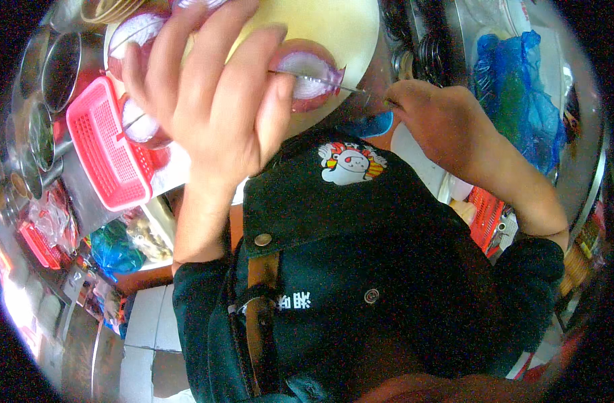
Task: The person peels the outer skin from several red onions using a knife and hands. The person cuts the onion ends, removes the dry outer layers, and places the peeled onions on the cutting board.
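Note:
My left hand (216, 90) is spread over a round pale cutting board (355, 25), its fingers apart and slightly blurred. Beside its thumb and index finger lies a cut red onion (307, 60) with its pale face up; whether they touch it is unclear. A thin knife blade (332, 84), seen nearly edge-on, crosses that face. My right hand (438, 126) is closed around the knife's handle, which is mostly hidden. More cut red onions, one at the upper left (138, 32) and one at the lower left (139, 123), each with a dark line across the face, are partly covered by my left hand.
A pink plastic basket (108, 146) stands left of the board. Metal bowls (61, 73) line the far left. Blue plastic bags (518, 95) lie at the right, above a red basket (486, 216). A bag of greens (116, 247) sits lower left.

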`<state>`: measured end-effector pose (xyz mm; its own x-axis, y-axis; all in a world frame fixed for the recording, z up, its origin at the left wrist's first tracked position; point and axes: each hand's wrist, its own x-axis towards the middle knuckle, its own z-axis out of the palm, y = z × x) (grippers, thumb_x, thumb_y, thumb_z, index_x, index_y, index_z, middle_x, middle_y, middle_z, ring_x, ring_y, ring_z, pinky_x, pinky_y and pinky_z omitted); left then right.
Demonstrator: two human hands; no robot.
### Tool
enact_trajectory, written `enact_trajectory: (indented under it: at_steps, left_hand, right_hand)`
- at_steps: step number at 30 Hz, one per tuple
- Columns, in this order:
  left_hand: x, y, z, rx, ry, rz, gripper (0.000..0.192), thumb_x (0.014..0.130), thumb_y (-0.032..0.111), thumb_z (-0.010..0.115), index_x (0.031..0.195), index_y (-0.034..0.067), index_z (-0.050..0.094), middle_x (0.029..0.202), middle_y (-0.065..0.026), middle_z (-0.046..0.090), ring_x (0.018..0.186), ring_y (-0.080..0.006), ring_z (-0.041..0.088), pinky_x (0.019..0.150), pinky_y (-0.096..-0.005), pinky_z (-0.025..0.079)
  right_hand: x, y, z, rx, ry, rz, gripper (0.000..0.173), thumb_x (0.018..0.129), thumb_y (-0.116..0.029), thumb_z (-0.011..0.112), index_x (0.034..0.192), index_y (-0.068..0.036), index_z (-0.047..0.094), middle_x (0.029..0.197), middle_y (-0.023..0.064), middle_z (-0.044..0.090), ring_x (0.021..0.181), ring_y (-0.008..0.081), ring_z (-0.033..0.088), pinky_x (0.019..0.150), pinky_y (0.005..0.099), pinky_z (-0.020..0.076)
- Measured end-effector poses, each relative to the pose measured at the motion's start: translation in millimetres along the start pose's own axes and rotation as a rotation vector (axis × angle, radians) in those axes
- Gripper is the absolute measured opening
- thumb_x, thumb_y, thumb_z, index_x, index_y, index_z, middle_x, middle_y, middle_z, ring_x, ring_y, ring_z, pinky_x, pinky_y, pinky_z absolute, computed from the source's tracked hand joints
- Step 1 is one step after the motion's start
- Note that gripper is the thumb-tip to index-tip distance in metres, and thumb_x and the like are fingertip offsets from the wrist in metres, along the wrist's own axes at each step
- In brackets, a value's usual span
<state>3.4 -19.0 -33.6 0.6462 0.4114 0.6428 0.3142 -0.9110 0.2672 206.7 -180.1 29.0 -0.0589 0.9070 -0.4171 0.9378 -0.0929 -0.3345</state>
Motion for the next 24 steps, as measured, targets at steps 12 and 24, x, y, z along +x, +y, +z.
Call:
enact_trajectory:
  at_steps: [12,24]
  left_hand:
    - [-17.7,-12.9,47.1,-0.003,-0.285,-0.086,0.035,0.083,0.024,0.057,0.116,0.012,0.064,0.135,-0.0050,0.053,0.133,-0.0286,0.039,0.109,-0.0627,0.007]
    - [-57.1,5.4,-8.1,-0.157,-0.046,-0.244,0.078,0.075,0.045,0.068,0.132,-0.001,0.043,0.134,-0.0227,0.046,0.124,-0.0406,0.041,0.106,-0.0513,0.028]
  right_hand:
    - [40.1,27.0,65.8,0.047,0.007,-0.028,0.015,0.087,-0.015,0.058,0.095,-0.003,0.054,0.083,0.0161,0.063,0.076,0.0345,0.065,0.064,0.0446,0.0516]
    - [-2.6,42.6,16.4,0.132,0.570,-0.140,0.017,0.083,-0.017,0.064,0.099,-0.010,0.064,0.091,0.0095,0.063,0.086,0.0301,0.064,0.071,0.0400,0.0542]
